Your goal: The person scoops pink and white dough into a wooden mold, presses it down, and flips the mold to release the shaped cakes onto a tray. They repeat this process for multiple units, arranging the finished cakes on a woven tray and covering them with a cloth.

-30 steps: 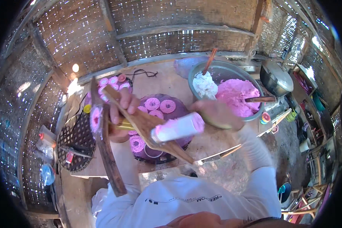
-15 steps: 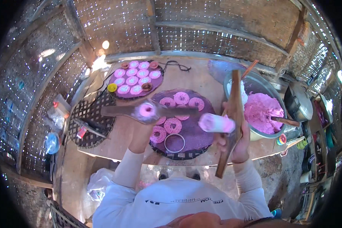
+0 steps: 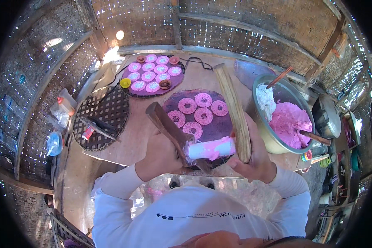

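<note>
My left hand [image 3: 159,155] grips the darker wooden handle [image 3: 166,122] of a two-armed press. My right hand [image 3: 257,160] grips its paler wooden handle [image 3: 234,108]. Between the hands lies the press's white tube [image 3: 208,149], smeared with pink dough. The handles point away from me in a narrow V. The press hangs over the near edge of a dark round tray [image 3: 221,126]. Several pink dough rings [image 3: 203,115] lie on that tray.
A second round tray [image 3: 177,81] with pink discs and small cups sits at the back. At the right, a metal bowl [image 3: 255,112] holds pink dough [image 3: 289,124], white dough [image 3: 265,99] and wooden sticks. A lattice mat [image 3: 107,115] with tools lies left. Woven walls surround the table.
The two handles, spread wide apart before, have swung toward each other into a narrow V. The white tube now lies crosswise between my hands, nearer my body.
</note>
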The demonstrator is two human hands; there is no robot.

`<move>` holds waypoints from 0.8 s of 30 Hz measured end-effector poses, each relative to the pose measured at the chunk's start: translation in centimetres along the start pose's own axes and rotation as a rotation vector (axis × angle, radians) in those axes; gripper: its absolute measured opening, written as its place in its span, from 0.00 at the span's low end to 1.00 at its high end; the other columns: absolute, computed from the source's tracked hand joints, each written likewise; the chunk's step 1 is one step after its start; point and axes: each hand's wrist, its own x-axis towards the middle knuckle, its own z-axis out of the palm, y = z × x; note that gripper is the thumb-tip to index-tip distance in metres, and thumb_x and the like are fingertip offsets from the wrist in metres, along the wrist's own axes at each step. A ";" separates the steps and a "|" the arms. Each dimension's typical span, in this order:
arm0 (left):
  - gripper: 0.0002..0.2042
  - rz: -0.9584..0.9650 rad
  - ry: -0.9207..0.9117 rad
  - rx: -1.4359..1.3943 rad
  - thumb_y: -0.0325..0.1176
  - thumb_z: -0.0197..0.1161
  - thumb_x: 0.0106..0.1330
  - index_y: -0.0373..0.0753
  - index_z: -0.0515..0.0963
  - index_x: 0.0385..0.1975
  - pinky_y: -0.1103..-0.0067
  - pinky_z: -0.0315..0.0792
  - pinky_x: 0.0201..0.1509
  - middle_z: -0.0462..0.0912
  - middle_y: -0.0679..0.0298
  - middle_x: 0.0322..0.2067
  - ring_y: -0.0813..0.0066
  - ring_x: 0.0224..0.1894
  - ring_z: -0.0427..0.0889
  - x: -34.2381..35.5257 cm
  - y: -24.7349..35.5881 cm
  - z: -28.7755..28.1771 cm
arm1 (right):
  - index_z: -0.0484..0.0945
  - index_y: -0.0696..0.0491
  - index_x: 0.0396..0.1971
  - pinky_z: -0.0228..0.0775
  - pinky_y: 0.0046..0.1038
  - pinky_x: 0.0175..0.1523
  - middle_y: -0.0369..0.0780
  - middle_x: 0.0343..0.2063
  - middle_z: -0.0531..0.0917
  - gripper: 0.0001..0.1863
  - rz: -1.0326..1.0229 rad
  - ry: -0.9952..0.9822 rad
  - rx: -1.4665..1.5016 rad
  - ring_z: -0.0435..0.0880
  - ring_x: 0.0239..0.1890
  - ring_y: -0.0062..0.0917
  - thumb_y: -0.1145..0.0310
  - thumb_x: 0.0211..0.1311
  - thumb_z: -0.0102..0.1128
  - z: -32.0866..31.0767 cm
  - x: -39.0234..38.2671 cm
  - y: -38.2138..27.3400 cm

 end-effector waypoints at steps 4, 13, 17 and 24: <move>0.23 -0.005 -0.065 -0.123 0.48 0.67 0.38 0.44 0.80 0.35 0.65 0.68 0.44 0.80 0.60 0.28 0.58 0.32 0.78 -0.1 0.9 0.1 | 0.47 0.63 0.62 0.57 0.34 0.60 0.51 0.54 0.66 0.48 -0.020 -0.034 0.002 0.68 0.57 0.39 0.62 0.46 0.67 0.4 0.2 0.3; 0.18 -0.143 -0.031 -0.211 0.38 0.67 0.38 0.39 0.78 0.32 0.66 0.69 0.33 0.80 0.56 0.25 0.55 0.28 0.79 -2.2 1.2 6.9 | 0.48 0.62 0.62 0.58 0.33 0.60 0.53 0.53 0.67 0.50 0.169 -0.083 -0.029 0.68 0.56 0.42 0.61 0.43 0.70 5.0 -2.7 4.0; 0.24 -0.242 -0.132 -0.363 0.40 0.70 0.38 0.40 0.76 0.38 0.66 0.70 0.36 0.79 0.54 0.29 0.54 0.32 0.79 -2.6 -1.3 8.8 | 0.49 0.60 0.62 0.59 0.31 0.59 0.48 0.53 0.67 0.52 0.322 -0.098 0.199 0.68 0.56 0.37 0.51 0.44 0.70 5.9 -3.9 6.2; 0.27 -0.170 0.424 0.009 0.45 0.70 0.44 0.44 0.71 0.45 0.65 0.53 0.51 0.68 0.58 0.42 0.58 0.48 0.64 -3.1 -2.4 7.3 | 0.55 0.57 0.61 0.64 0.28 0.52 0.41 0.46 0.73 0.48 0.744 -0.243 1.078 0.73 0.46 0.26 0.30 0.52 0.44 6.0 -7.6 10.1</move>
